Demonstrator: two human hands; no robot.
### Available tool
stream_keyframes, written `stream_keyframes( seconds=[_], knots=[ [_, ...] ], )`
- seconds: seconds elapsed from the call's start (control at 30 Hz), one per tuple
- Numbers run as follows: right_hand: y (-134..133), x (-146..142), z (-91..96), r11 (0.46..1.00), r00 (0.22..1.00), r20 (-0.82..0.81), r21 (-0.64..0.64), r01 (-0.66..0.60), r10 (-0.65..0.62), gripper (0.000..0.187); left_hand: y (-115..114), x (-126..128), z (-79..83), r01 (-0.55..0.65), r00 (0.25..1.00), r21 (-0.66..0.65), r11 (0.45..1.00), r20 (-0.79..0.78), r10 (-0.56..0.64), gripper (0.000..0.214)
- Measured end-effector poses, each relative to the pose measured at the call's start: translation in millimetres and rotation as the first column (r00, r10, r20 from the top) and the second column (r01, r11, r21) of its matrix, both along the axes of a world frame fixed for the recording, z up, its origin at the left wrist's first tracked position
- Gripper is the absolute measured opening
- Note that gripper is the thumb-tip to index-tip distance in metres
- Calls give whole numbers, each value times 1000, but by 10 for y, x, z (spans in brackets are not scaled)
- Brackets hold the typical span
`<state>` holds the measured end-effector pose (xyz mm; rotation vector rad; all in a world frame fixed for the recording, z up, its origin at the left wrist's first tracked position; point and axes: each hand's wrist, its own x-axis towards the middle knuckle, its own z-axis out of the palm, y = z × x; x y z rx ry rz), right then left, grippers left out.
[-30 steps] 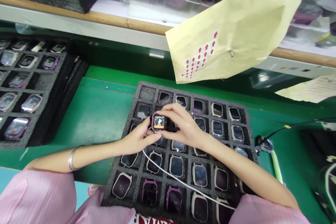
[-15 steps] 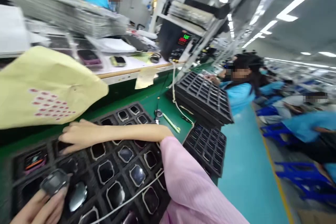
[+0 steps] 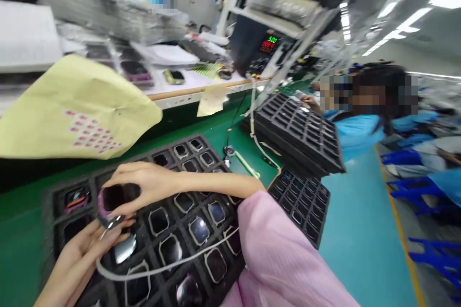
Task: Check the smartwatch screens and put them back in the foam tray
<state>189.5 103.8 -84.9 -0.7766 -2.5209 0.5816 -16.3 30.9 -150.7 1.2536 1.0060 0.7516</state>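
My right hand (image 3: 144,184), reaching in from the right in a pink sleeve, grips a purple-framed smartwatch (image 3: 120,196) by its edges, with the dark screen facing up. Just below it, my left hand (image 3: 91,244) pinches a small dark piece with a shiny rim (image 3: 114,222); fingers cover most of it. This piece is close against the watch's lower edge; I cannot tell whether they touch. Under both hands lies a black foam tray (image 3: 54,223) with square-faced watches in its compartments. A white cable (image 3: 162,268) curves from near my left hand across the tray.
A yellow sheet with red marks (image 3: 90,105) hangs over the tray's far side. Stacked black trays (image 3: 298,134) stand at the right, near a green pen (image 3: 247,164). A shelf behind holds a power supply (image 3: 252,48). A co-worker in blue (image 3: 355,129) sits beyond.
My right hand has lifted the purple smartwatch from its compartment. My left hand has brought its small dark piece up and right beside it. The view has shifted slightly left.
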Motion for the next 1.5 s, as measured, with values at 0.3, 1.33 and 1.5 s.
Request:
stream_keyframes(
  seconds=[0.3, 1.33, 1.5],
  knots=[
    [-9, -113, -265, 988, 989, 8, -31, -149, 149, 42, 121, 70, 122, -50, 965, -207, 977, 243, 101, 42],
    [-105, -176, -481, 976, 965, -227, -142, -165, 131, 48, 68, -6, 179, -3, 985, -187, 982, 170, 35, 35],
    [-110, -172, -481, 979, 971, -203, -132, -153, 125, 50, 62, -1, 173, -2, 989, -194, 981, 147, 31, 37]
  ],
)
